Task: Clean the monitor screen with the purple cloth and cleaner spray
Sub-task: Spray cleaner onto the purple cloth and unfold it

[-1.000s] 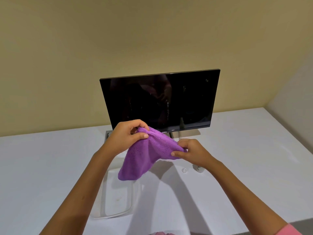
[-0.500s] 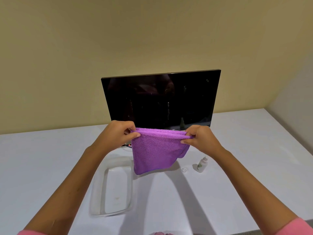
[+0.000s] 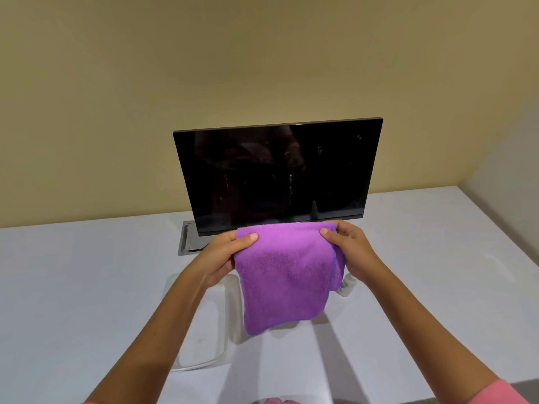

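The purple cloth [image 3: 284,272] hangs folded in front of me, just below the monitor's bottom edge. My left hand [image 3: 224,255] pinches its upper left corner and my right hand [image 3: 348,247] pinches its upper right corner. The black monitor [image 3: 277,173] stands upright behind the cloth, its dark screen showing streaks and droplets. The cleaner spray bottle [image 3: 347,288] lies mostly hidden behind the cloth and my right wrist, on the white table [image 3: 437,272].
A clear plastic tray [image 3: 201,339] sits on the table under my left forearm. A grey cable hatch [image 3: 191,237] lies by the monitor's left foot. The beige wall stands close behind the monitor. The table's right edge is near the corner.
The cloth went from bunched between my hands to stretched and folded flat. Both hands have drawn slightly closer together and now hide the spray bottle.
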Demonstrator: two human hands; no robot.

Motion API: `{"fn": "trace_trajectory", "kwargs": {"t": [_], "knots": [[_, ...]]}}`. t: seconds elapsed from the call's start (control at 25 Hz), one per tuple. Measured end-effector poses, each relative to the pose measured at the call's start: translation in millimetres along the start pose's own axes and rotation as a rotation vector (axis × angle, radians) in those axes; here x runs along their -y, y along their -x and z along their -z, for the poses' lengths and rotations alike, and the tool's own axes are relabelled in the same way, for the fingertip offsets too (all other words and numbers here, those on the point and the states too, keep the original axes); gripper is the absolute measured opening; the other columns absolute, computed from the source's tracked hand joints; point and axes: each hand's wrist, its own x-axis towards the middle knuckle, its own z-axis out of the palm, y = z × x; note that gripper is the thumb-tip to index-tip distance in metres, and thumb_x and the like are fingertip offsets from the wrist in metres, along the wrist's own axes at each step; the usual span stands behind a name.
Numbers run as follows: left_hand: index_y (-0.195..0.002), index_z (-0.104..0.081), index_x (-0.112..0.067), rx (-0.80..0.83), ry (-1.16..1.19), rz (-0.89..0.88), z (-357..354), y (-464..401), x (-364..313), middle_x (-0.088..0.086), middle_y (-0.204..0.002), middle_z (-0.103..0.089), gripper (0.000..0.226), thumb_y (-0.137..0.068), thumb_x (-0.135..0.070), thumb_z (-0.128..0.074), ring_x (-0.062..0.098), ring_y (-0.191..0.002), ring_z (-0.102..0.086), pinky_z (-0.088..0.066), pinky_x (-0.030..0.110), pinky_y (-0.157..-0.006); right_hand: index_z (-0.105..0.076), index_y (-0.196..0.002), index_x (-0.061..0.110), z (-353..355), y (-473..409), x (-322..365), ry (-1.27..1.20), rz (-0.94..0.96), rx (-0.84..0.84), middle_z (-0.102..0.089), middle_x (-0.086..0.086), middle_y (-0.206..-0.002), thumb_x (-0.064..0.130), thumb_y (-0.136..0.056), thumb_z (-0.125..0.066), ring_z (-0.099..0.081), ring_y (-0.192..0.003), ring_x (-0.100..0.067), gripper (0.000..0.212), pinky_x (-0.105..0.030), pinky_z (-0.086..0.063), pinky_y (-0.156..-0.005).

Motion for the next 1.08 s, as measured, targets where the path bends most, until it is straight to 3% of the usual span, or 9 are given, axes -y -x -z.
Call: {"fn": "trace_trajectory", "kwargs": {"t": [0.2,0.4,0.48,0.6,0.68,0.76,0.84,0.92,1.08], "knots": [[-0.108,-0.066,-0.011,-0.093,0.283,0.289,-20.3,-2.3,40.7,0.008,-0.088,-0.073,0.024,-0.093,-0.026,-0.054,0.018,-0.075,-0.069,-0.054,0.028,-0.065,-0.065,-0.094,0.007,-7.8,0.4,-55.2,0.070,-0.176,-0.055,-0.068,-0.009,-0.092,0.011,-0.089,-0.061,-0.062,-0.088,-0.026,0.007,-0.031,-0.051,-0.074],[-0.109,-0.062,-0.006,-0.225,0.267,0.501,-27.3,-3.1,77.3,0.010,-0.084,-0.071,0.024,-0.096,-0.022,-0.050,0.023,-0.078,-0.065,-0.052,0.032,-0.067,-0.061,-0.111,0.014,-5.6,10.0,-89.7,0.456,-0.166,-0.068,-0.063,-0.002,-0.100,0.015,-0.089,-0.061,-0.061,-0.091,-0.020,0.022,-0.031,-0.053,-0.081],[-0.115,-0.061,-0.006,-0.283,0.297,0.531,-27.4,-5.2,88.0,0.013,-0.095,-0.069,0.027,-0.095,-0.021,-0.052,0.026,-0.086,-0.063,-0.052,0.035,-0.072,-0.063,-0.110,0.014,1.9,18.4,-89.8,0.455,-0.044,-0.210,-0.068,-0.003,-0.094,0.014,-0.089,-0.061,-0.065,-0.085,-0.018,0.021,-0.036,-0.055,-0.083],[-0.114,-0.060,-0.009,-0.332,0.364,0.529,-28.3,-8.3,97.8,0.014,-0.106,-0.067,0.025,-0.095,-0.023,-0.053,0.028,-0.095,-0.062,-0.051,0.038,-0.080,-0.059,-0.106,0.018,22.6,29.7,-86.7,0.384,0.152,-0.537,-0.065,-0.004,-0.086,0.016,-0.087,-0.064,-0.061,-0.076,-0.010,0.020,-0.028,-0.053,-0.073],[-0.112,-0.060,-0.011,-0.362,0.401,0.516,-29.6,-9.3,101.3,0.012,-0.107,-0.067,0.024,-0.093,-0.026,-0.055,0.028,-0.098,-0.062,-0.051,0.037,-0.080,-0.051,-0.116,0.019,43.4,27.2,-96.1,0.403,0.123,-0.612,-0.057,-0.002,-0.101,0.022,-0.079,-0.074,-0.055,-0.087,-0.015,0.044,-0.033,-0.049,-0.076],[-0.110,-0.060,-0.013,-0.380,0.424,0.500,-30.4,-10.5,102.3,0.011,-0.105,-0.067,0.022,-0.093,-0.026,-0.056,0.027,-0.096,-0.061,-0.051,0.037,-0.078,-0.043,-0.130,0.018,61.3,15.8,-113.6,0.485,-0.045,-0.490,-0.046,0.001,-0.115,0.025,-0.070,-0.082,-0.050,-0.101,-0.018,0.072,-0.037,-0.045,-0.087],[-0.112,-0.060,-0.013,-0.377,0.468,0.485,-29.4,-11.7,102.8,0.011,-0.108,-0.067,0.024,-0.092,-0.026,-0.057,0.028,-0.099,-0.062,-0.051,0.038,-0.084,-0.038,-0.138,0.020,67.3,6.8,-130.8,0.521,-0.159,-0.288,-0.043,0.002,-0.121,0.025,-0.068,-0.084,-0.047,-0.110,-0.020,0.084,-0.041,-0.043,-0.095],[-0.117,-0.059,-0.014,-0.373,0.502,0.475,-27.8,-13.2,104.1,0.012,-0.116,-0.065,0.028,-0.092,-0.026,-0.057,0.030,-0.105,-0.060,-0.049,0.039,-0.090,-0.043,-0.135,0.021,64.5,1.5,-142.2,0.461,-0.197,-0.211,-0.049,0.001,-0.121,0.023,-0.072,-0.081,-0.050,-0.111,-0.021,0.074,-0.037,-0.044,-0.093],[-0.115,-0.057,-0.015,-0.414,0.478,0.478,-29.1,-14.5,104.9,0.011,-0.112,-0.063,0.026,-0.092,-0.027,-0.056,0.029,-0.102,-0.059,-0.047,0.040,-0.090,-0.062,-0.107,0.017,57.5,-0.4,-149.3,0.433,-0.166,-0.297,-0.066,0.001,-0.099,0.034,-0.076,-0.072,-0.062,-0.099,-0.024,0.036,-0.022,-0.041,-0.070]]}}
